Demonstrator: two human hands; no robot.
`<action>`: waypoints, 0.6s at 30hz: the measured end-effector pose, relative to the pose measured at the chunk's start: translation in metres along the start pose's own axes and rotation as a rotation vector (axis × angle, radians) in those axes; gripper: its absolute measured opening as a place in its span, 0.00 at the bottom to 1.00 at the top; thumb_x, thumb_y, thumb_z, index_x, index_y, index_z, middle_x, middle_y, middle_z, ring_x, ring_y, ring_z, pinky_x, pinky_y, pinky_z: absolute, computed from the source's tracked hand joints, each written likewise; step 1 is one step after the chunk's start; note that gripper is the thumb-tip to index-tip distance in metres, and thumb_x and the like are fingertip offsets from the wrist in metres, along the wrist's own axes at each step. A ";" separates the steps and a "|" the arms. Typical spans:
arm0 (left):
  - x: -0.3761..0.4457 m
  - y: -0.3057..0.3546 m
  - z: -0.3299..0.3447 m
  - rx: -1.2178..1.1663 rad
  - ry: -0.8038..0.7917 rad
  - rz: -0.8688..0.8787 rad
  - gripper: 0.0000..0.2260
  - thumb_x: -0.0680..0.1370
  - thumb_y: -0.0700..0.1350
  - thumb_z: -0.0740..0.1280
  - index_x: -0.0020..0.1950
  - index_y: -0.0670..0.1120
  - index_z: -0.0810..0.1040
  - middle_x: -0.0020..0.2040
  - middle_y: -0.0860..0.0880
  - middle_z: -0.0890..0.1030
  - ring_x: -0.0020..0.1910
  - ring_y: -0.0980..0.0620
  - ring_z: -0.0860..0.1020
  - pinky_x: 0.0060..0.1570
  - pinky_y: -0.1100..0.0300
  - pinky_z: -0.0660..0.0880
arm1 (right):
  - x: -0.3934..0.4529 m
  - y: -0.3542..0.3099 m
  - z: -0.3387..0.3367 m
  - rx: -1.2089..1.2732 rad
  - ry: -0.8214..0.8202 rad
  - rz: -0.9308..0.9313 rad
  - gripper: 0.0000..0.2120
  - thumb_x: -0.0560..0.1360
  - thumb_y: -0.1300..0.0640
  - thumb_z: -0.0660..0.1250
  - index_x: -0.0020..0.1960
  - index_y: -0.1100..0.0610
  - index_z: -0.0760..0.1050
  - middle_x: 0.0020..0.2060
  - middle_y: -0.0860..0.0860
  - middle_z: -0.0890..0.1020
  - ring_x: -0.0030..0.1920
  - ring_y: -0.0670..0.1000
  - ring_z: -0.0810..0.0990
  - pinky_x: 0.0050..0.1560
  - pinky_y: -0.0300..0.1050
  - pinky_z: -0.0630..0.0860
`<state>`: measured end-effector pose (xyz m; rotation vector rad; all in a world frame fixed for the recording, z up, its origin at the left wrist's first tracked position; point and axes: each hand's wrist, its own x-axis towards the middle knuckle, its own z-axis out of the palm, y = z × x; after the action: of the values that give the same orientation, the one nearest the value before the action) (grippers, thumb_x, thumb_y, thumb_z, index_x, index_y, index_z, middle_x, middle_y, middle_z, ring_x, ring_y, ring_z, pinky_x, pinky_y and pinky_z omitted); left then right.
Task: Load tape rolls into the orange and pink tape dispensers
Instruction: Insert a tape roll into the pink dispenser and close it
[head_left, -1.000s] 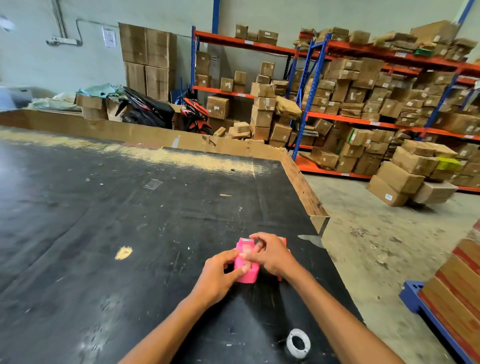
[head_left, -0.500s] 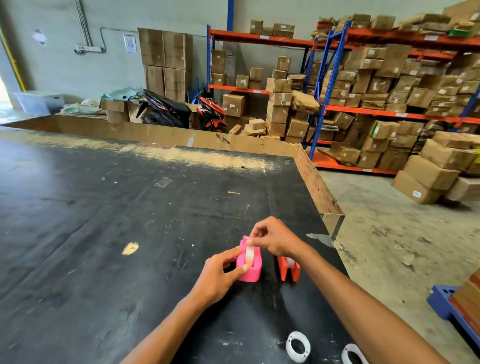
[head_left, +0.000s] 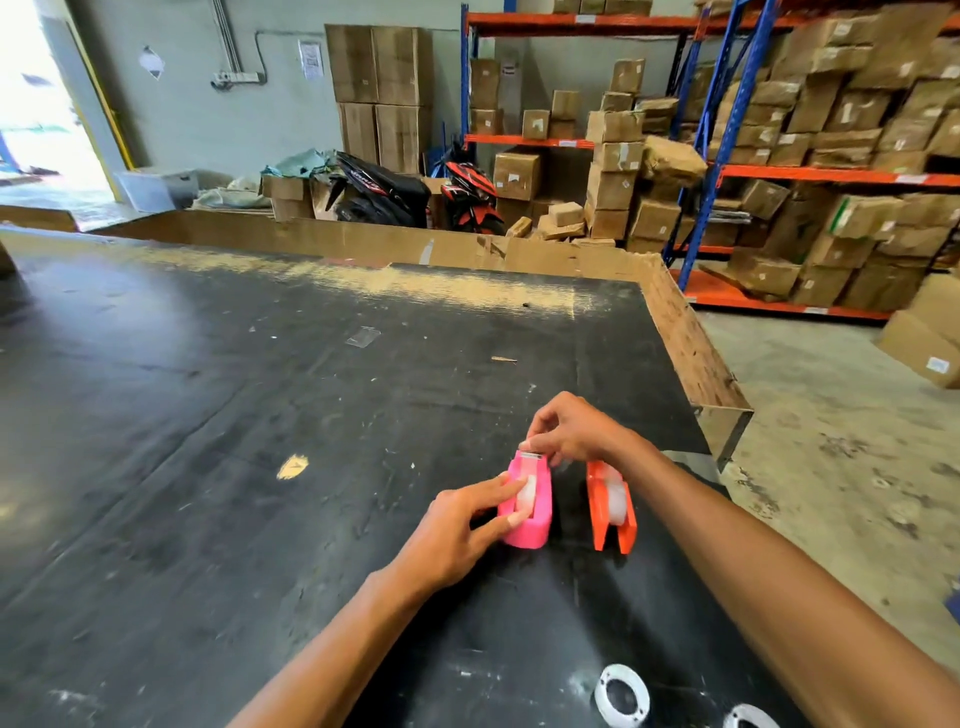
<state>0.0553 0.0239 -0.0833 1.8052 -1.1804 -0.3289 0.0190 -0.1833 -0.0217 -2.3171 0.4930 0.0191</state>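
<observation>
On the black worktable the pink tape dispenser stands just left of the orange tape dispenser, the two close but apart, each with a pale tape roll seated in its slot. The left hand braces the pink dispenser from its left side, its fingers spread, with fingertips lying against the dispenser's top edge and on the roll inside. The right hand is curled over the far end of the pink dispenser, thumb and forefinger pinched together at the cutter (whether a tape end sits between them is too small to tell). The orange dispenser stands untouched beneath the right forearm. Two white rings, seemingly bare tape cores, lie at the table's near edge.
</observation>
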 end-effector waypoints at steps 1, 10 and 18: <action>0.001 0.000 0.000 0.001 -0.002 -0.001 0.19 0.76 0.49 0.68 0.67 0.49 0.75 0.64 0.59 0.73 0.67 0.69 0.67 0.69 0.65 0.68 | 0.002 0.000 -0.001 0.007 -0.018 0.017 0.06 0.72 0.59 0.72 0.42 0.62 0.81 0.32 0.55 0.82 0.31 0.51 0.81 0.38 0.49 0.82; 0.004 0.002 -0.005 -0.025 -0.039 -0.022 0.20 0.75 0.49 0.69 0.67 0.49 0.75 0.65 0.58 0.73 0.64 0.66 0.72 0.65 0.65 0.72 | 0.011 0.000 0.000 -0.007 -0.066 0.113 0.04 0.72 0.64 0.70 0.39 0.61 0.81 0.29 0.53 0.81 0.23 0.43 0.79 0.24 0.33 0.75; 0.011 0.008 -0.004 -0.088 -0.109 -0.058 0.21 0.76 0.47 0.68 0.69 0.46 0.73 0.63 0.54 0.80 0.57 0.67 0.76 0.62 0.64 0.75 | 0.000 0.000 -0.004 0.005 0.089 0.161 0.09 0.73 0.59 0.70 0.42 0.66 0.80 0.32 0.58 0.82 0.28 0.51 0.81 0.31 0.42 0.80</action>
<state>0.0588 0.0159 -0.0720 1.7656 -1.1711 -0.5107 0.0187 -0.1860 -0.0184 -2.2755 0.7232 -0.0084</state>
